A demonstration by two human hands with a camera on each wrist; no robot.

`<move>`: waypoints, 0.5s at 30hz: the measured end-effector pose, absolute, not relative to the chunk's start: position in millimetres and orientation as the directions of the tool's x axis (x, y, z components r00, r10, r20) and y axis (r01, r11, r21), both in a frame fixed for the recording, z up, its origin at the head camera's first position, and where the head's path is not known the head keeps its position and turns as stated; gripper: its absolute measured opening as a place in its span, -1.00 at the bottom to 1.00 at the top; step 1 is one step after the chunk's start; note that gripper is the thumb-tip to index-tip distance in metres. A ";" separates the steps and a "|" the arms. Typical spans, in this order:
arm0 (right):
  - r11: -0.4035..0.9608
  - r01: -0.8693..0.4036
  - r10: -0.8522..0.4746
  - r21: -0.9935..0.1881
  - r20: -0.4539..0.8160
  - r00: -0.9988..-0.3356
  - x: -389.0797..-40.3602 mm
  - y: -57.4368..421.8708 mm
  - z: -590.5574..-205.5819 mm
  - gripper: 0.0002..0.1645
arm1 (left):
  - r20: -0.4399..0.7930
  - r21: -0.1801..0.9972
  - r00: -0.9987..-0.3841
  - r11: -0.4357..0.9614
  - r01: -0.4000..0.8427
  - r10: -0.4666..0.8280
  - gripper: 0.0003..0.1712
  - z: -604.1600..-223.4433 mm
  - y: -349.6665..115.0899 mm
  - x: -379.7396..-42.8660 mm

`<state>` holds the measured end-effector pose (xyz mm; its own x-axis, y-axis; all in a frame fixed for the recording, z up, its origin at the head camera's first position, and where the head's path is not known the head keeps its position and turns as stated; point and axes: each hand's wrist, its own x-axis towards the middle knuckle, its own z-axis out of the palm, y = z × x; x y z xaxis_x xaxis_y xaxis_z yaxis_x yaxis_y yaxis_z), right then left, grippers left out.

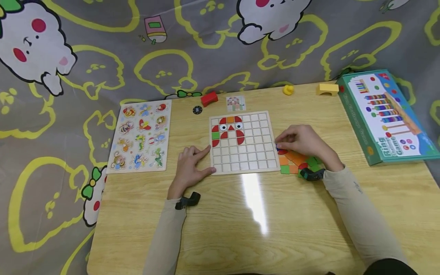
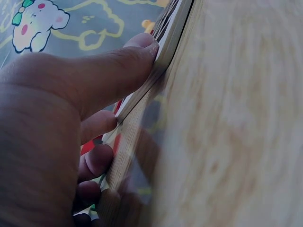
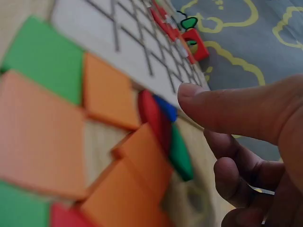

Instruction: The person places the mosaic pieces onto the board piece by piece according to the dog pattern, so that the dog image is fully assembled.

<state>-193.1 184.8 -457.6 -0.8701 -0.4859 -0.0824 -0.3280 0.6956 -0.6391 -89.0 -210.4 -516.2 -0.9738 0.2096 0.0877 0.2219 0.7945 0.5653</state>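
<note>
Your right hand, thumb and fingers apart, is nearer the bright pieces, just below it, right of the frame's middle. Your left hand, fingers spread, touches the board.

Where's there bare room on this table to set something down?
The widest free patch of table lies in front of the grid board, between the sleeves. Another lies between the right hand and the teal box. It's crowded along the grid board's right edge, where loose tiles lie by the right hand, and behind it: red block, black disc, picture card.
</note>
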 end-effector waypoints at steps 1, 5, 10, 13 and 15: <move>0.699 -0.330 -0.497 -0.634 -0.098 -0.862 -191.2 186.9 -458.7 -0.83 | 0.090 0.565 -0.974 0.795 0.220 0.206 -0.07 -516.4 -211.2 -88.5; 0.731 -0.338 -0.495 -0.593 -0.121 -0.860 -183.1 188.9 -460.5 -0.81 | 0.090 0.571 -0.975 0.791 0.219 0.205 -0.07 -516.3 -212.7 -87.8; 0.791 -0.326 -0.444 -0.517 -0.120 -0.888 -175.1 188.0 -457.4 -0.81 | 0.081 0.576 -0.976 0.789 0.213 0.205 -0.07 -515.3 -211.4 -88.4; 0.806 -0.303 -0.426 -0.508 -0.143 -0.893 -172.6 187.8 -456.5 -0.80 | 0.080 0.578 -0.977 0.789 0.209 0.200 -0.08 -515.1 -211.1 -88.3; 0.810 -0.286 -0.417 -0.512 -0.161 -0.894 -170.9 187.9 -456.3 -0.80 | 0.078 0.579 -0.977 0.789 0.207 0.199 -0.08 -515.0 -211.2 -88.1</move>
<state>-170.9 187.9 -456.3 -0.8944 -0.4174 -0.1610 -0.2859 0.8101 -0.5119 -88.1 -211.2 -515.0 -0.9769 0.1989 0.0785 0.2071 0.7887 0.5789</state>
